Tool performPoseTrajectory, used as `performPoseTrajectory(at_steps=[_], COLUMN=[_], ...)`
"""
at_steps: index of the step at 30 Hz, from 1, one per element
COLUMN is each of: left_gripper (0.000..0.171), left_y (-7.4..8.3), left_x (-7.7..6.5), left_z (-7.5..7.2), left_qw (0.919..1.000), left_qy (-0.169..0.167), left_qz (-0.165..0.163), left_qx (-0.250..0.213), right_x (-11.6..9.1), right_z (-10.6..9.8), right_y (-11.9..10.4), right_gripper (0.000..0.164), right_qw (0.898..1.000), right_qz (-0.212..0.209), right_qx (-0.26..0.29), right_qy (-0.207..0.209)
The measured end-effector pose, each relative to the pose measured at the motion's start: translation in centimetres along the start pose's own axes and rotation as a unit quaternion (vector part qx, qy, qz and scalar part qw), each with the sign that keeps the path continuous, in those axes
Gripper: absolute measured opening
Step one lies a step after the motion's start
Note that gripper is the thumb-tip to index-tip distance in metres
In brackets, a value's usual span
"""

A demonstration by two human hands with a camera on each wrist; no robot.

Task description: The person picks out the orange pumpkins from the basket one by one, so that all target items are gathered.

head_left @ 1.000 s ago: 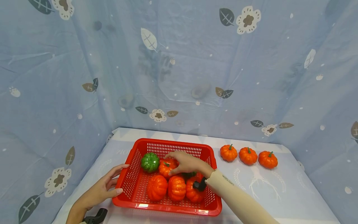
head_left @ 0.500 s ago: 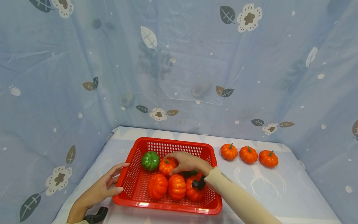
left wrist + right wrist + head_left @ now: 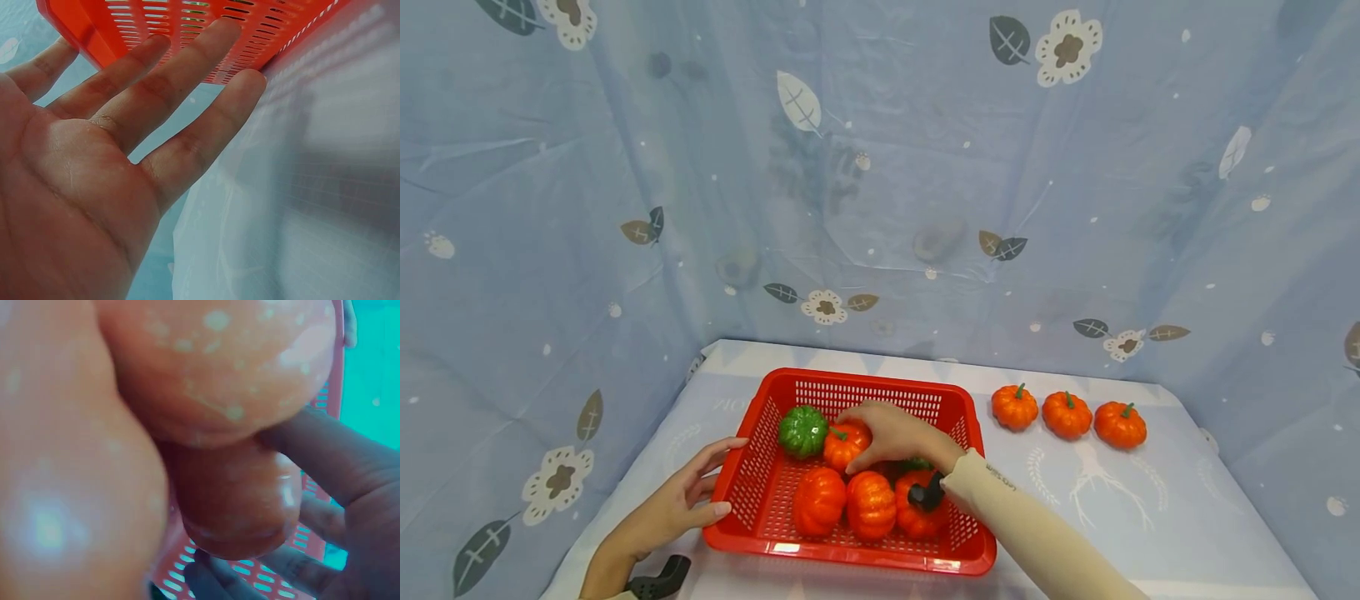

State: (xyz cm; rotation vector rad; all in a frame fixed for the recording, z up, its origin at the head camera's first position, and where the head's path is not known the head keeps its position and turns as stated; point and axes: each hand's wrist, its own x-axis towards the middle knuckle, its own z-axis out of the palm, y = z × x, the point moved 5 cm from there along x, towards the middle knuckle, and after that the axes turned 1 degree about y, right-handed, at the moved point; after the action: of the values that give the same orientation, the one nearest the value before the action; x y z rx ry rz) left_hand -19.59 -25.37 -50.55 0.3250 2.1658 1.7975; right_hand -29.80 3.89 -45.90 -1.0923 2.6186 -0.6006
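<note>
A red plastic basket (image 3: pixel 835 560) stands on the table with toy pumpkins inside. My right hand (image 3: pixel 897 433) reaches into it and grips a small orange pumpkin (image 3: pixel 841 450) with a green stem, thumb on the near side and fingers round the far side. Left of that sits a green pumpkin (image 3: pixel 802 432). Three orange pumpkins (image 3: pixel 871 505) line the basket's front; something green is mostly hidden beneath my right wrist. At the basket's left side, my left hand (image 3: pixel 673 508) touches the rim and outer wall, its fingers (image 3: pixel 194 147) nearly straight in the left wrist view.
Three small orange pumpkins (image 3: pixel 1067 415) stand in a row on the table (image 3: pixel 1195 517), right of the basket. Blue patterned cloth (image 3: pixel 880 192) hangs behind the table and on both sides.
My right hand and the small orange pumpkin have shifted slightly left in the basket, towards the green one. The front pumpkins have also moved a little left. My left hand stays at the rim.
</note>
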Motion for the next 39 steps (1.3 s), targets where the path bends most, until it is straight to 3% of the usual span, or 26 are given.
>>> performPoseTrajectory(at_steps=[5,20,30,39], left_gripper=[0.078,0.077,0.079,0.078], left_y=[-0.1,0.1,-0.2,0.1], left_x=[0.1,-0.1,-0.2,0.0], left_z=[0.1,0.1,-0.1,0.0], left_qw=[1.0000,1.0000,1.0000,1.0000], left_qy=[0.003,-0.004,0.003,-0.006], left_qz=[-0.003,0.000,-0.001,0.004], left_qx=[0.003,-0.004,0.003,0.006], right_x=[-0.4,-2.8,-4.6,-6.8], right_z=[-1.0,-3.7,-5.1,-6.8], right_y=[0.0,0.0,0.5,1.3], right_gripper=[0.069,0.076,0.075,0.075], right_qw=[0.999,0.993,0.990,0.984], right_qz=[0.010,0.012,0.008,0.020], right_qx=[0.012,0.084,0.097,0.095], right_qy=[0.037,0.081,0.100,0.149])
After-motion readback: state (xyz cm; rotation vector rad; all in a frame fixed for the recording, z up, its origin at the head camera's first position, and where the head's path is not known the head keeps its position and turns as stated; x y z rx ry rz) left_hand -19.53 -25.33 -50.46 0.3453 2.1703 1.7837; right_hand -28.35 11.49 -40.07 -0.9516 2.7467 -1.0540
